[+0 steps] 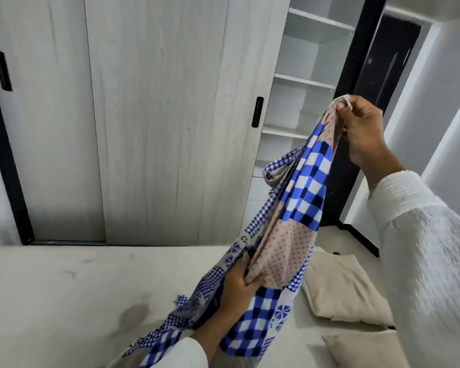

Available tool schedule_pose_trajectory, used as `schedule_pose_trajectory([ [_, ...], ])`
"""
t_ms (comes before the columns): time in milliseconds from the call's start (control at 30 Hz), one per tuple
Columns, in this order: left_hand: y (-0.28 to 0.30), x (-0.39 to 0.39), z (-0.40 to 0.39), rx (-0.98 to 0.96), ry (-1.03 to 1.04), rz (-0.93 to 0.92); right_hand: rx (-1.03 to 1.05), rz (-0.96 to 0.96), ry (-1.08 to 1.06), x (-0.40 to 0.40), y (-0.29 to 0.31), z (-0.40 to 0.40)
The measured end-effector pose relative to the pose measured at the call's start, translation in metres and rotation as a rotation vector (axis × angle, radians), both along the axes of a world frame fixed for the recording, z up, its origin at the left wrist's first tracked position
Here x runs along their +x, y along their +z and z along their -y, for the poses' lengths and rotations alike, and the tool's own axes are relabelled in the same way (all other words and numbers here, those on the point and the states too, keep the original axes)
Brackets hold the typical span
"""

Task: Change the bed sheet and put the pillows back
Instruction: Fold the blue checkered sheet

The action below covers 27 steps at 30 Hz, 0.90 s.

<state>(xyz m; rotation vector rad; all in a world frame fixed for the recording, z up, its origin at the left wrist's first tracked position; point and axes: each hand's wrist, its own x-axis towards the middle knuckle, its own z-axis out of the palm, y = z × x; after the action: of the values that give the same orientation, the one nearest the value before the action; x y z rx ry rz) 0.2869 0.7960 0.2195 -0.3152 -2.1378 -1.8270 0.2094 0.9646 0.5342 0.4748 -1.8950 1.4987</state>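
Blue-checked patchwork bed sheet [300, 197] hangs bunched above the bare mattress [64, 288], near its right edge by two pillows [340, 290]. Right hand [361, 128] pinches a raised corner; left hand [239, 282] grips lower folds. Likely soft, light, floppy: best held by corners.
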Motion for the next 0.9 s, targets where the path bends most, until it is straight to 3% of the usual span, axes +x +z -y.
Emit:
schedule_pose_trajectory([
  [167, -0.007, -0.024, 0.008, -0.104, 0.219, -0.043, 0.010, -0.009, 0.006, 0.002, 0.004, -0.011],
  [367, -0.003, -0.046, 0.026, -0.133, -0.087, 0.239, 0.001, 0.010, 0.034, 0.003, 0.004, -0.011],
  [600, -0.011, -0.048, 0.039, -0.203, -0.197, 0.402, 0.007, 0.025, 0.004, 0.002, 0.005, -0.012],
  [700, -0.014, -0.045, 0.040, -0.196, -0.110, 0.249, -0.008, 0.034, -0.011, 0.000, 0.004, -0.012],
  [800, -0.019, -0.043, 0.037, -0.441, 0.047, -0.022, -0.014, 0.033, -0.017, -0.001, 0.005, -0.010],
  [900, -0.026, -0.040, 0.032, -0.477, 0.212, -0.135, -0.023, 0.024, -0.022, 0.000, 0.006, -0.008],
])
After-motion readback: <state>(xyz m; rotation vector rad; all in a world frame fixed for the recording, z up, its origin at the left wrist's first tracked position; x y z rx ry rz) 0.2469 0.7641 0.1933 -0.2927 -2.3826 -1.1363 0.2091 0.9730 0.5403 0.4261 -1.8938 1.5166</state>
